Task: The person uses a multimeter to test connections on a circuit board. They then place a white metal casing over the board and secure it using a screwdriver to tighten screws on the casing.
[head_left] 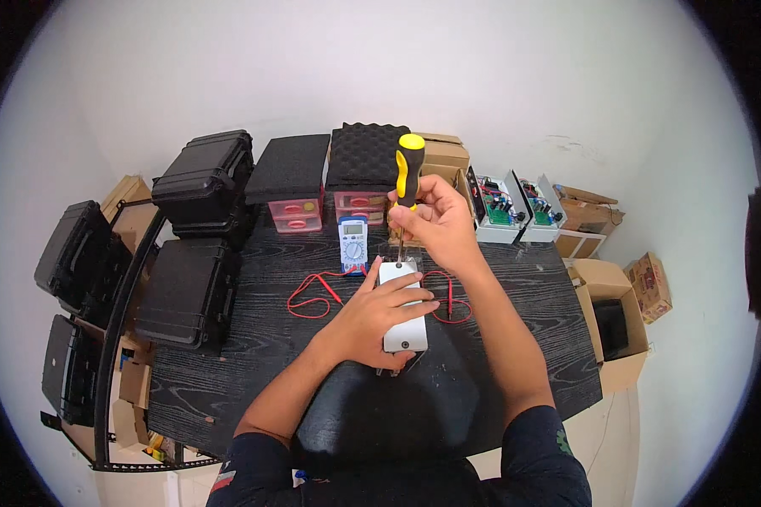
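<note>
Both hands work over a small white box (403,309) lying flat at the middle of the dark desk (228,355); the left hand (379,314) lies across the box's middle with fingers spread and pressed down, apparently to keep it from sliding or turning; the right hand (435,221) is closed round the lower handle of a yellow-and-black screwdriver (408,173), held upright so the shaft drops straight onto the box's far end, where a screw probably sits, though the tip is too small to make out; a screw hole shows near the box's near end.

Just beyond the box a blue multimeter (353,243) lies face up, within easy reach; its red leads (317,291) loop over the desk on either side of the box, pushed clear of the work. Along the back edge stand clear drawer units with red trays (297,214) under black foam pads (292,165), and to the right open grey enclosures with circuit boards (503,209). Black hard cases (203,173) are stacked at the left; cardboard boxes (613,317) sit on the floor at the right.
</note>
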Action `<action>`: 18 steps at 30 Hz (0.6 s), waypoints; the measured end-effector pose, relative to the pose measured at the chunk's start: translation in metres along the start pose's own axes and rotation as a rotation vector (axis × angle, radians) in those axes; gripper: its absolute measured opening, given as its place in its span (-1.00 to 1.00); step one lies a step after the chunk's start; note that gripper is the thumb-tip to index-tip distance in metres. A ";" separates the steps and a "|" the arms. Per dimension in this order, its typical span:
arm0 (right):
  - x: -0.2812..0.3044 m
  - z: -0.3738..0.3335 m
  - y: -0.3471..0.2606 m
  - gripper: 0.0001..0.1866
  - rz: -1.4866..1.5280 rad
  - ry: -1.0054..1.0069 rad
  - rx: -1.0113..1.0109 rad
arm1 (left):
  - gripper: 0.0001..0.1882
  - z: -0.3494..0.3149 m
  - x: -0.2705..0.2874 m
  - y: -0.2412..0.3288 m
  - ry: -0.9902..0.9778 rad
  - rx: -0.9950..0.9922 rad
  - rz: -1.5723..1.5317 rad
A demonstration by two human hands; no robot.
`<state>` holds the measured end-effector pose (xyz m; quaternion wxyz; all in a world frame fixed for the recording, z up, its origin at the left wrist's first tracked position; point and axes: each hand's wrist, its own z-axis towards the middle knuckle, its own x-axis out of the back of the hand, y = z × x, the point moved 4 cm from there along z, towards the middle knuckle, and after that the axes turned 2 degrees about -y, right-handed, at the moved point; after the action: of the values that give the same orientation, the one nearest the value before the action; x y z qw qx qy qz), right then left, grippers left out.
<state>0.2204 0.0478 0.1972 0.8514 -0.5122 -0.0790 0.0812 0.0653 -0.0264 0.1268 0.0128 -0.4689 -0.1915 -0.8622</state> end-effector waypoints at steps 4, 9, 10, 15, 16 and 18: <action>0.003 0.000 0.006 -0.76 0.004 0.052 0.053 | -0.15 0.001 -0.001 0.000 0.007 -0.010 -0.005; 0.005 0.002 0.003 -0.76 0.087 -0.026 -0.031 | -0.15 0.001 0.002 0.001 0.012 -0.009 -0.003; 0.005 0.002 0.005 -0.77 0.083 -0.006 -0.022 | -0.15 0.001 0.002 0.001 0.012 -0.010 -0.004; 0.003 0.001 0.006 -0.74 0.050 0.039 -0.013 | -0.16 0.001 0.001 0.001 -0.002 -0.006 0.000; 0.003 0.001 0.006 -0.72 0.049 0.053 0.007 | -0.15 0.000 0.001 0.001 0.001 -0.006 -0.003; 0.001 0.001 0.005 -0.68 0.047 0.084 0.047 | -0.15 0.000 0.001 0.001 0.005 -0.007 -0.011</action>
<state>0.2212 0.0516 0.1934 0.8636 -0.4968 -0.0293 0.0814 0.0654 -0.0269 0.1278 0.0069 -0.4657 -0.1911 -0.8641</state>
